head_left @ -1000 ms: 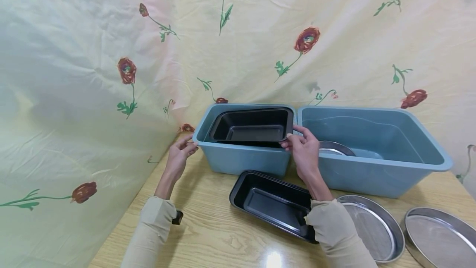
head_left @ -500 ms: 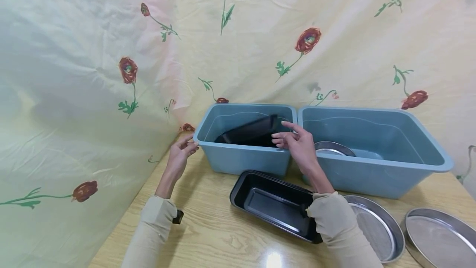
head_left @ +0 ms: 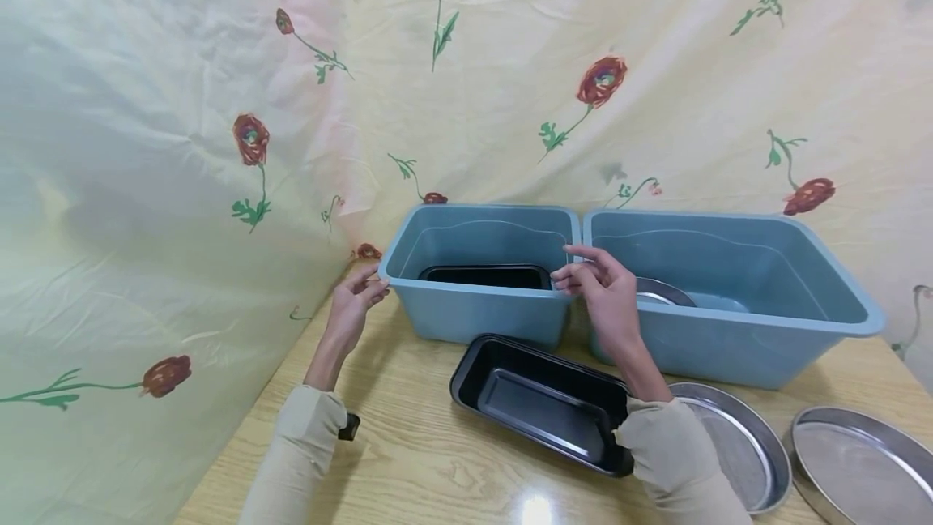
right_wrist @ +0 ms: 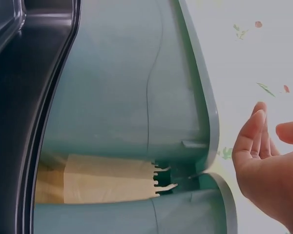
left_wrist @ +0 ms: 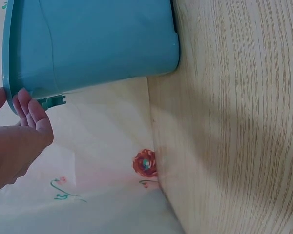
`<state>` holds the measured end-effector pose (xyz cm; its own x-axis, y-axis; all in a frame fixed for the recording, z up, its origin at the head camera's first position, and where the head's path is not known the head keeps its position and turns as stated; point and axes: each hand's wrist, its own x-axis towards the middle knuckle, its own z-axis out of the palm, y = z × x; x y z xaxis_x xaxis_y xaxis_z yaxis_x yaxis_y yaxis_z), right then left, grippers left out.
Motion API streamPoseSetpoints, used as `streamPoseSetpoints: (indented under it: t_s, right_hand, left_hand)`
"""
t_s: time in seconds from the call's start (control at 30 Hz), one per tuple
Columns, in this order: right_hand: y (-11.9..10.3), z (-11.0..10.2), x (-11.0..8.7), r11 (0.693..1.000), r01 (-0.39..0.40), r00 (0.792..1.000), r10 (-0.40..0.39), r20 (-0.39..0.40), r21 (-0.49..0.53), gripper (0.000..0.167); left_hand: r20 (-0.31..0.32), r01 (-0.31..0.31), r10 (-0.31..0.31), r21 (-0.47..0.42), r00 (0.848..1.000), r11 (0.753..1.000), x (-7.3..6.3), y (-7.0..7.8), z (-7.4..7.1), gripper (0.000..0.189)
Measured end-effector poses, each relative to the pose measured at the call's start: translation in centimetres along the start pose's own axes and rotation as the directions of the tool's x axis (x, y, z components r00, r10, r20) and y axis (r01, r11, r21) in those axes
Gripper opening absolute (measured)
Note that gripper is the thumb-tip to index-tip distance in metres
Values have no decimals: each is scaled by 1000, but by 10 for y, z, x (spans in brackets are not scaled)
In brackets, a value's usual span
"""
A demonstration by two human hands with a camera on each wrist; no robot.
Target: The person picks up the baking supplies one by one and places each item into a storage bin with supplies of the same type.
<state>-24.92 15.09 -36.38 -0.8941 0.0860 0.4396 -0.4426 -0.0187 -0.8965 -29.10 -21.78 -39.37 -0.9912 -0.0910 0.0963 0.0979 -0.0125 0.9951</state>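
At the near right of the table [head_left: 408, 460], the inner tin [head_left: 736, 448] lies just beside the outer tin [head_left: 867, 468]. The front pan [head_left: 539, 407], black and oblong, rests aslant before the bins, handy to the right arm; its layered rim suggests nested pans. Farther off, the left hand [head_left: 351, 302] pinches the left bin [head_left: 474, 316] at its near left corner, thumb and fingers on opposite sides of the rim, presumably to steady it. The right hand [head_left: 608, 294], by the near right corner, grasps nothing: thumb and bent fingers stand moderately apart, clear of the rim in the right wrist view. The deep pan [head_left: 488, 276] sits low inside the left bin, lengthwise, probably because it fits best so. Alongside, the right bin [head_left: 751, 347] contains the third tin [head_left: 665, 292], partly hidden. Floral cloth [head_left: 496, 120] forms the background.
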Motion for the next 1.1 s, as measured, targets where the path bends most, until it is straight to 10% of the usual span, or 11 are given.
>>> streamPoseSetpoints:
  t_s: [1.1]
  right_hand:
    - [2,-32,-56,971,-19,973,73,218,-240,24]
  left_hand:
    - [-10,-7,7,-11,1000,1000,0,0,-1,45]
